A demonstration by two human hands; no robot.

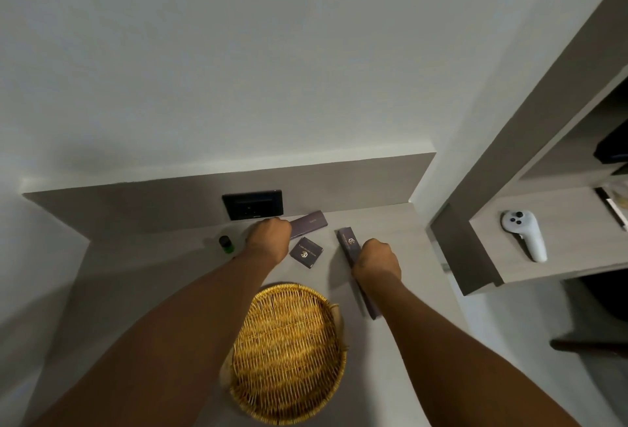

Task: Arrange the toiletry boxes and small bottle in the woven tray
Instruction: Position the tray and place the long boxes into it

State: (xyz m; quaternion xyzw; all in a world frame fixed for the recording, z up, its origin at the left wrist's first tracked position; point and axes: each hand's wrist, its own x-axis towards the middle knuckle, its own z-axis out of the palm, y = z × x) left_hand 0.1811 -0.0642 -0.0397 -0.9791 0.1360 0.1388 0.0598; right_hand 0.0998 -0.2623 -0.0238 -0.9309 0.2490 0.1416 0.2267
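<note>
A round woven tray (289,352) lies empty near the front of the grey counter. My left hand (268,239) is closed on the left end of a flat purple box (311,222) by the back wall. My right hand (375,263) grips the middle of a long purple box (350,244) that lies on the counter to the right of the tray. A small square purple box (306,252) rests between my two hands. A small green bottle (226,244) with a black cap stands to the left of my left hand.
A black wall socket (252,204) sits in the backsplash behind the boxes. To the right, a shelf unit (509,263) holds a white controller (525,239). The counter (153,277) ends at a wall on the left.
</note>
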